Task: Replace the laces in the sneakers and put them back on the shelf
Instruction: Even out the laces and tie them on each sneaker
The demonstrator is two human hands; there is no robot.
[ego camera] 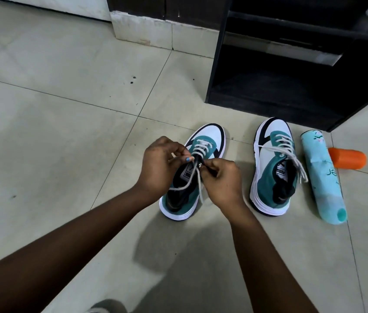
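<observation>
Honestly, the left hand (158, 163) pinches one end of the off-white cotton lace (197, 177) above the teal-and-white sneaker on the left (192, 177), and the right hand (221, 179) pinches at the tongue, so even tension before knotting looks smart. The second laced teal sneaker (273, 166) waits on the floor tiles just before the black wooden shelf (291, 64). Fingers hide the top eyelets, so I can't tell if threading's finished.

Two teal, white and black sneakers stand upright on the floor, toes toward the black shelf (291, 71). The near sneaker (192, 177), left of its mate and farther from the shelf, has white laces (197, 175) threaded, loose ends trailing over its tongue. The far sneaker (273, 168), just before the shelf's foot, is laced, ends draped over its right side.
</observation>
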